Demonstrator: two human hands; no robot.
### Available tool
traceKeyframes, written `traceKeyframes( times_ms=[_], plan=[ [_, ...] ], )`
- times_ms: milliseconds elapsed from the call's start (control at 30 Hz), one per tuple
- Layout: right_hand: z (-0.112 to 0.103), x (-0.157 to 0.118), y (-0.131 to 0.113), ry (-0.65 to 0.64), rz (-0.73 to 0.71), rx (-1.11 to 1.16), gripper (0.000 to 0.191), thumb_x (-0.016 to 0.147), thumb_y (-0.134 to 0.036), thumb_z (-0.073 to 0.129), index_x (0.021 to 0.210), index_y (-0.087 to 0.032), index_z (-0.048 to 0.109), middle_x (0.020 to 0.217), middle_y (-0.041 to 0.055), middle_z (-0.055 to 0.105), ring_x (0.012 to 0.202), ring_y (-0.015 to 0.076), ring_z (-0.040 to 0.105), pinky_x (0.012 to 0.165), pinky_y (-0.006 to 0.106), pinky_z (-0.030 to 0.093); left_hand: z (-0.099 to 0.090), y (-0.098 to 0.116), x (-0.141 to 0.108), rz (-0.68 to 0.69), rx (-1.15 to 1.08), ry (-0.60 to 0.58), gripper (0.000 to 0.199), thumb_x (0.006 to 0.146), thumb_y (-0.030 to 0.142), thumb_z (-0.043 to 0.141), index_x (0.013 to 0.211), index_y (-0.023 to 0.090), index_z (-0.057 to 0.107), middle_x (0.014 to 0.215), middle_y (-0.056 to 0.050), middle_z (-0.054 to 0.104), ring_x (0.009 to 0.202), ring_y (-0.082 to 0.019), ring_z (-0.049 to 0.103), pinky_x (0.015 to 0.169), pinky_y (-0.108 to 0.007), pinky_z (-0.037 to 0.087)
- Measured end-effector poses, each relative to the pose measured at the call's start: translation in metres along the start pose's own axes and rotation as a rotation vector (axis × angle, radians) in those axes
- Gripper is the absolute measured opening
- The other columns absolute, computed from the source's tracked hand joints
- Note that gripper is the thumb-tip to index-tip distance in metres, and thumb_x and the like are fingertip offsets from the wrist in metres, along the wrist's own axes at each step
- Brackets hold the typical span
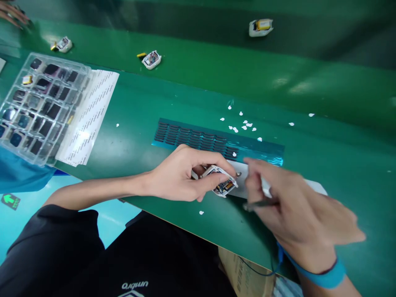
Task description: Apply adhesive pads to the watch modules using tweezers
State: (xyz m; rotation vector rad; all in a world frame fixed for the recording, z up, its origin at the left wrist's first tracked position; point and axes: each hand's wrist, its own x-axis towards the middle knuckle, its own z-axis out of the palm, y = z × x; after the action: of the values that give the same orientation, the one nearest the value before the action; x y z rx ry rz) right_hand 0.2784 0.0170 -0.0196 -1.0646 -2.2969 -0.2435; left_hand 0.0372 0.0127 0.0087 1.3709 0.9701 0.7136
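Note:
My left hand (188,173) is closed around a small white device housing (230,187), thumb and fingers pinching its sides. A circuit board shows in its open face. A tiny round silver part (238,174) is at the housing's edge by my index fingertip. To the right, my right hand (284,198) is smeared by motion, apart from the housing. Its fingers are closed on a slim metal tool (260,204), whose exact kind is blurred. A pale flat plate (239,169) lies beneath my hands, partly hidden.
Beyond my hands lies a blue sheet (260,156) with rows of dark strips. Small white tabs (244,127) are scattered behind it. At left are a compartment tray (38,88) and a printed white sheet (89,119). More housings (151,60) stand farther back; another person's hand (12,14) appears top left.

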Motion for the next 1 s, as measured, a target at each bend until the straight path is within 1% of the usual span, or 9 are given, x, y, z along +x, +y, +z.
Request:
traceKeyframes(
  times_ms=[67, 100, 233, 367, 567, 700, 833, 933, 1000],
  plan=[
    [0.002, 0.007, 0.003, 0.097, 0.083, -0.154, 0.05, 0.09, -0.009, 0.073, 0.136, -0.025, 0.068, 0.1, 0.0025, 0.083, 0.07, 0.0199, 0.078, 0.045, 0.031, 0.043, 0.001, -0.002, 0.001, -0.017, -0.021, 0.009, 0.011, 0.096, 0.02, 0.06, 0.098, 0.015, 0.07, 0.079, -0.001, 0.072, 0.048, -0.007, 0.066, 0.044, -0.015, 0.048],
    [0.002, 0.01, 0.005, 0.103, 0.097, -0.174, 0.051, 0.09, -0.007, 0.072, 0.138, -0.023, 0.066, 0.108, 0.0054, 0.082, 0.077, 0.0219, 0.08, 0.047, 0.031, 0.045, 0.001, -0.003, 0.001, -0.028, -0.042, 0.012, 0.011, 0.096, 0.019, 0.06, 0.099, 0.015, 0.069, 0.083, -0.002, 0.073, 0.048, -0.007, 0.066, 0.045, -0.015, 0.05],
    [-0.003, 0.012, 0.005, -0.019, -0.093, -0.015, 0.066, 0.09, -0.006, 0.073, 0.151, -0.023, 0.056, 0.128, 0.0053, 0.077, 0.094, 0.0215, 0.08, 0.059, 0.029, 0.055, 0.002, -0.003, 0.002, -0.05, -0.122, 0.017, 0.008, 0.094, 0.015, 0.058, 0.101, 0.015, 0.062, 0.08, 0.0, 0.068, 0.049, -0.006, 0.066, 0.046, -0.015, 0.05],
    [-0.007, 0.006, -0.001, -0.145, -0.164, 0.168, 0.069, 0.092, -0.003, 0.07, 0.157, -0.02, 0.05, 0.128, 0.0076, 0.077, 0.098, 0.0224, 0.08, 0.078, 0.03, 0.061, 0.001, -0.004, 0.002, -0.033, -0.097, 0.014, 0.011, 0.091, 0.011, 0.059, 0.1, 0.018, 0.056, 0.074, 0.003, 0.067, 0.052, -0.007, 0.067, 0.048, -0.015, 0.049],
    [-0.01, 0.005, -0.001, -0.156, -0.226, 0.15, 0.065, 0.095, -0.005, 0.067, 0.157, -0.012, 0.049, 0.129, 0.0133, 0.075, 0.095, 0.0268, 0.08, 0.069, 0.034, 0.059, 0.0, -0.011, 0.002, 0.039, 0.089, 0.136, 0.013, 0.088, 0.011, 0.061, 0.096, 0.019, 0.054, 0.065, 0.006, 0.064, 0.052, -0.007, 0.063, 0.047, -0.017, 0.043],
    [-0.008, 0.004, -0.006, -0.169, -0.271, 0.141, 0.064, 0.096, -0.009, 0.066, 0.157, -0.005, 0.046, 0.13, 0.0172, 0.073, 0.095, 0.028, 0.08, 0.074, 0.036, 0.061, 0.002, -0.012, 0.002, 0.073, 0.177, 0.138, 0.009, 0.091, 0.014, 0.057, 0.099, 0.019, 0.054, 0.065, 0.005, 0.067, 0.054, -0.008, 0.064, 0.049, -0.019, 0.043],
    [0.0, 0.004, -0.011, -0.155, -0.249, 0.108, 0.068, 0.097, -0.009, 0.062, 0.161, -0.008, 0.039, 0.129, 0.0144, 0.074, 0.094, 0.0266, 0.08, 0.072, 0.035, 0.062, 0.006, -0.012, 0.001, 0.102, 0.26, 0.128, 0.006, 0.094, 0.015, 0.054, 0.098, 0.019, 0.053, 0.067, 0.005, 0.067, 0.054, -0.008, 0.062, 0.05, -0.018, 0.043],
    [0.001, 0.004, -0.014, -0.168, -0.225, 0.097, 0.071, 0.098, -0.009, 0.06, 0.164, -0.009, 0.034, 0.132, 0.0138, 0.072, 0.094, 0.0253, 0.08, 0.072, 0.034, 0.062, 0.008, -0.012, 0.0, 0.158, 0.322, 0.162, 0.009, 0.093, 0.012, 0.055, 0.097, 0.019, 0.052, 0.065, 0.008, 0.064, 0.052, -0.005, 0.056, 0.051, -0.017, 0.042],
    [-0.001, 0.005, -0.017, -0.203, -0.214, 0.069, 0.074, 0.099, -0.011, 0.06, 0.166, -0.009, 0.029, 0.137, 0.0145, 0.068, 0.085, 0.0232, 0.08, 0.063, 0.033, 0.06, 0.01, -0.014, -0.001, 0.201, 0.333, 0.197, 0.01, 0.093, 0.011, 0.057, 0.096, 0.019, 0.052, 0.064, 0.01, 0.06, 0.05, -0.003, 0.05, 0.051, -0.015, 0.041]
  ],
)
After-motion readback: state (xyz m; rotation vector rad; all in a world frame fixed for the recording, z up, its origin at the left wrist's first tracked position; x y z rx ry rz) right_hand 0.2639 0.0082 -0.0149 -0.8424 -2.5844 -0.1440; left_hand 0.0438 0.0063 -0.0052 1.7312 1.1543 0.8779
